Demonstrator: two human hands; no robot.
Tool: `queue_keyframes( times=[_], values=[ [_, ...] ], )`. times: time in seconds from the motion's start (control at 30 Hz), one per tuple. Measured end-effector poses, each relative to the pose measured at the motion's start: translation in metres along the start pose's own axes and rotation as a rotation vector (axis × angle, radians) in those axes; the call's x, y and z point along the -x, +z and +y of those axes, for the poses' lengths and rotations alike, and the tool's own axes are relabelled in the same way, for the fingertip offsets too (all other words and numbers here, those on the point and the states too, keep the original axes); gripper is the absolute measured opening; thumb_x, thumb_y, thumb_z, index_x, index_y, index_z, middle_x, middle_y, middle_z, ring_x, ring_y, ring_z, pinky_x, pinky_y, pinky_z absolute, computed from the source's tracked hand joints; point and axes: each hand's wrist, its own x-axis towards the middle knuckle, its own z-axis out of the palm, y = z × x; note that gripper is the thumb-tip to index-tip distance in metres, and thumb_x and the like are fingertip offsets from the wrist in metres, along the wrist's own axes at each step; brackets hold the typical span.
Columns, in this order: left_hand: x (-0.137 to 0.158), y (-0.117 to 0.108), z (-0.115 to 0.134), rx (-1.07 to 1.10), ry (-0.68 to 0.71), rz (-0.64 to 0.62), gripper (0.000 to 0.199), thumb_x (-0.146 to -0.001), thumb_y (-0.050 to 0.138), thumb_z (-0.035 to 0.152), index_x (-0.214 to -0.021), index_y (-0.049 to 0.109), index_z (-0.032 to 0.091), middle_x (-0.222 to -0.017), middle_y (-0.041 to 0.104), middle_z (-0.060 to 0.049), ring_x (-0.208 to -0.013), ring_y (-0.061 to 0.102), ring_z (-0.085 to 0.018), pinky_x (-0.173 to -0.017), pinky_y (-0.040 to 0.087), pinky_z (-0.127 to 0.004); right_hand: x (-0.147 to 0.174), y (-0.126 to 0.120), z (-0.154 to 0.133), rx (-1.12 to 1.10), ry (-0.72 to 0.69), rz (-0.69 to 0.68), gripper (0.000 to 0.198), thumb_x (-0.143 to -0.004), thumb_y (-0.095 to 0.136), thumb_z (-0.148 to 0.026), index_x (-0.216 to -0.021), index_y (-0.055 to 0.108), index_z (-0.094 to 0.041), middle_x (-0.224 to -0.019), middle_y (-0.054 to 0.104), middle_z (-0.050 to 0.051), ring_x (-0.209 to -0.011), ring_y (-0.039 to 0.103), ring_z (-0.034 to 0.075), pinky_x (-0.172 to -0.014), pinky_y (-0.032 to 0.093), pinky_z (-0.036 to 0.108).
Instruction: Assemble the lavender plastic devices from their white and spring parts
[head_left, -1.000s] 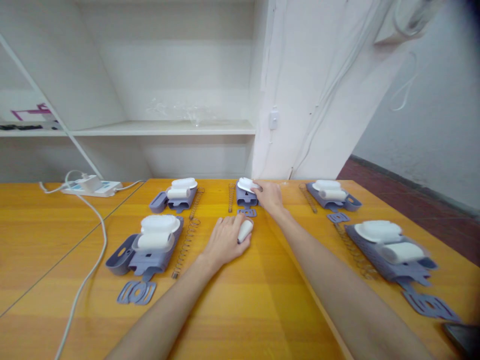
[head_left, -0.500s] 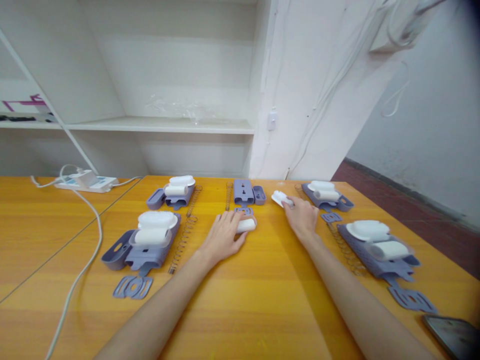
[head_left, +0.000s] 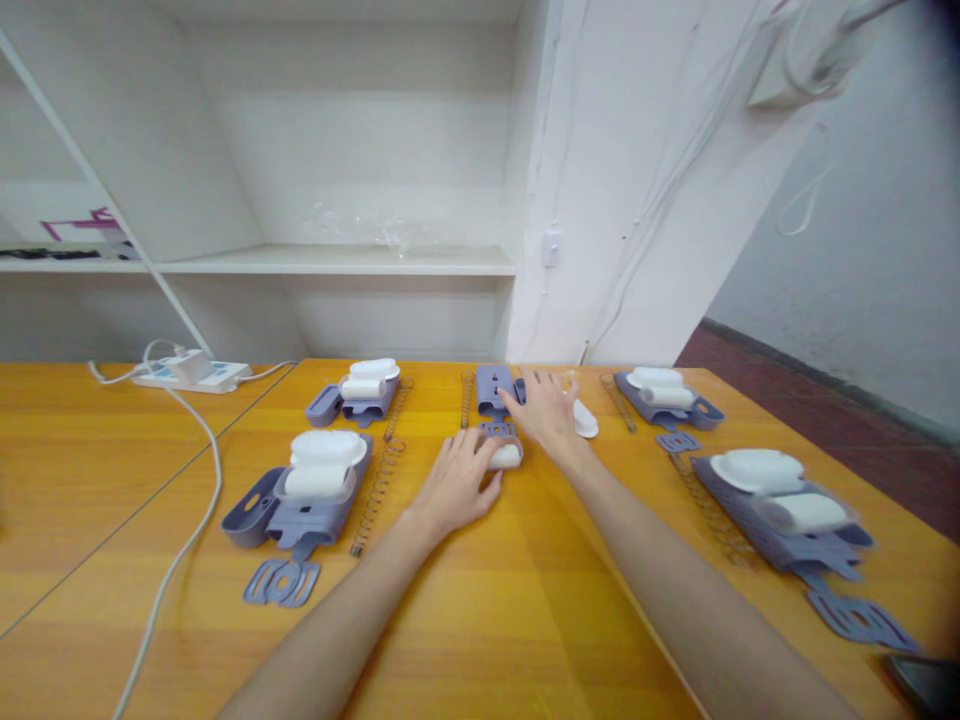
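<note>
Wooden table [head_left: 450,640], far edge: right hand [head_left: 549,410] nearer than left hand [head_left: 456,487] to purple holder [head_left: 493,385], just left of its fingers.
Right fingers spread wide, no grip seen; contact with holder unclear. Holder's long axis square to far edge. White oval piece [head_left: 586,421] just beside, toward right edge. Left fingers curled round white cylinder [head_left: 506,458], axis roughly parallel to far edge. No legible brands, labels, writing.

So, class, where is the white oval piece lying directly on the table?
In the head view, the white oval piece lies right of centre, between the right hand and a coiled spring.
</note>
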Motion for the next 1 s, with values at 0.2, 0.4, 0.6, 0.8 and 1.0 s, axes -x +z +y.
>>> queue_keyframes(
  times=[0.2, 0.4, 0.6, 0.8, 1.0],
  values=[
    [-0.001, 0.003, -0.001, -0.025, -0.003, 0.001, 0.034, -0.083, 0.049, 0.03, -0.116, 0.047, 0.025, -0.106, 0.048, -0.007, -0.1, 0.046, -0.024, -0.086, 0.04, -0.039, -0.003, 0.018, -0.029, 0.037, -0.035, -0.078, 0.053, -0.08, 0.049, -0.058, -0.114, 0.054, -0.018, -0.108, 0.061, 0.015, -0.108, 0.046, 0.032, -0.098, 0.009, 0.061],
    [0.0, 0.006, -0.003, -0.038, 0.003, -0.003, 0.032, -0.083, 0.05, 0.031, -0.113, 0.046, 0.023, -0.106, 0.049, -0.007, -0.1, 0.046, -0.024, -0.086, 0.04, -0.039, -0.005, 0.031, -0.038, 0.091, 0.0, -0.061, 0.055, -0.075, 0.052, -0.059, -0.108, 0.056, -0.015, -0.107, 0.061, 0.017, -0.107, 0.046, 0.034, -0.098, 0.006, 0.062],
    [0.0, 0.005, -0.004, -0.045, -0.002, 0.0, 0.028, -0.083, 0.049, 0.03, -0.109, 0.046, 0.022, -0.105, 0.05, -0.007, -0.098, 0.047, -0.024, -0.084, 0.041, -0.038, -0.007, 0.027, -0.045, 0.071, 0.034, -0.125, 0.045, -0.076, 0.054, -0.047, -0.108, 0.055, -0.015, -0.104, 0.063, 0.016, -0.109, 0.047, 0.033, -0.098, 0.006, 0.061],
    [-0.001, 0.006, -0.004, -0.053, 0.003, 0.005, 0.026, -0.083, 0.049, 0.03, -0.107, 0.046, 0.022, -0.105, 0.05, -0.007, -0.097, 0.047, -0.024, -0.084, 0.041, -0.038, -0.006, 0.022, -0.047, 0.05, 0.014, -0.169, 0.045, -0.075, 0.055, -0.039, -0.115, 0.051, -0.018, -0.108, 0.062, 0.014, -0.107, 0.05, 0.031, -0.099, 0.005, 0.061],
    [-0.001, 0.005, -0.004, -0.053, 0.0, 0.004, 0.027, -0.084, 0.048, 0.032, -0.109, 0.046, 0.021, -0.106, 0.05, -0.008, -0.097, 0.048, -0.024, -0.084, 0.041, -0.038, -0.008, 0.021, -0.049, 0.088, -0.014, -0.196, 0.042, -0.077, 0.055, -0.044, -0.11, 0.054, -0.018, -0.11, 0.059, 0.016, -0.107, 0.047, 0.033, -0.09, 0.025, 0.052]
  ],
)
